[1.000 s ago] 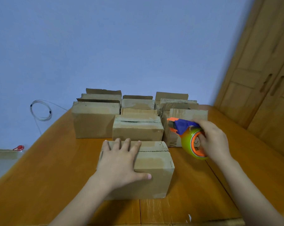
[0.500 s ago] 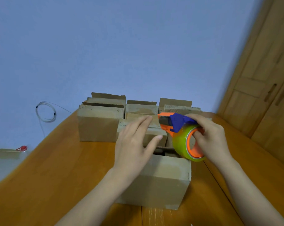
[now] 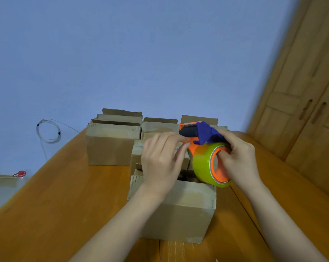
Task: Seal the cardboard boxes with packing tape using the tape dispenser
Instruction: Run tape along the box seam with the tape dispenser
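orange-brown wooden table (image 3: 65, 205) under a blue wall, with plain cardboard boxes (image 3: 110, 144) ranked at the back. the left hand (image 3: 159, 163) has come off the nearest brown cardboard box (image 3: 188, 210), whose flaps now gape. it pinches what looks like the loose tape end (image 3: 187, 142) at the mouth of the orange-and-blue tape dispenser with a green roll (image 3: 203, 163). the right hand (image 3: 239, 157) grips the dispenser above that box, fingers curled through the core. taping seems about to begin, though the flaps want closing first.

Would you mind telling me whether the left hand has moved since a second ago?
Yes. The left hand has lifted off the nearest box and gone right, to the tape dispenser.
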Demonstrator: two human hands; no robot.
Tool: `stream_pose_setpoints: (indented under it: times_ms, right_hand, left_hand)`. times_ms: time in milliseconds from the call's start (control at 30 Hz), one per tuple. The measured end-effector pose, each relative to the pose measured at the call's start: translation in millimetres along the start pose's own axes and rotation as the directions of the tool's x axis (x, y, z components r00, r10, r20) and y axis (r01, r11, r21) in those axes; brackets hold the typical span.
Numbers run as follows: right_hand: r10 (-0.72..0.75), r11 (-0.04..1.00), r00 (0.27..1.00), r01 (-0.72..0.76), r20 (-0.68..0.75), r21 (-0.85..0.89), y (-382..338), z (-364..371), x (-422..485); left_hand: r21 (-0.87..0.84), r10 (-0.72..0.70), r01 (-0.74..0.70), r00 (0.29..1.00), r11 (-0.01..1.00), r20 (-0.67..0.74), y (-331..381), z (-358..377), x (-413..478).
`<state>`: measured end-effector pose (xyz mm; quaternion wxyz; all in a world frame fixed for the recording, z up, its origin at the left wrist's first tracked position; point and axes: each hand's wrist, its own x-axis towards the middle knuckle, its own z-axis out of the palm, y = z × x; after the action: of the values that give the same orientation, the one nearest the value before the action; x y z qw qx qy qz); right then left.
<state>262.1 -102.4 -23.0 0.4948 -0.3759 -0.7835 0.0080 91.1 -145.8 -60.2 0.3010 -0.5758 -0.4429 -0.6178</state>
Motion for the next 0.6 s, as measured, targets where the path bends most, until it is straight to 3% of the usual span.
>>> stream_pose_setpoints:
  times_ms: [267,467,600]
  right_hand:
    - [-0.071,0.993,0.997,0.071,-0.003,-0.089,8.5,-5.5,3.2]
    - [-0.092,0.993,0.996,0.092,0.007,-0.079,9.2,-7.9,5.2]
    - [-0.108,0.992,0.993,0.111,0.054,-0.064,8.7,-7.2,3.7]
  left_hand:
    - [0.018,0.091,-0.092,0.995,0.996,0.05,-26.0,-21.2,-14.8]
    - [0.035,0.052,-0.058,0.987,0.998,0.15,-28.2,-27.0,-6.3]
    - [0.014,0.189,-0.194,0.967,0.981,0.17,-22.7,-18.1,10.6]
